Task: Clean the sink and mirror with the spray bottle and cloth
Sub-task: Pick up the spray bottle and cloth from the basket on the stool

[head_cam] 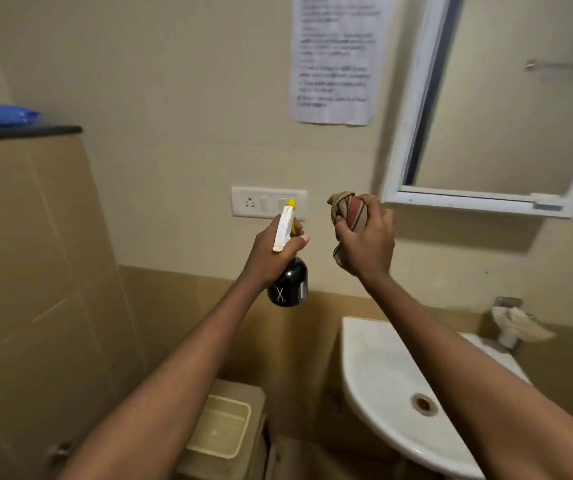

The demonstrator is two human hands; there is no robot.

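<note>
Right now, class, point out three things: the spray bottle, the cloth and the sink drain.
spray bottle (288, 284), head view, on its black body below the left hand.
cloth (347, 207), head view, on the bunched part above the right hand's fingers.
sink drain (424, 404), head view, on the metal ring's middle.

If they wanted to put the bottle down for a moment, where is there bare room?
The sink's flat white rim, left of the drain, is bare. The bin lid below is free too. The dark ledge on the left holds a blue packet, and near the tap it is crowded.
</note>
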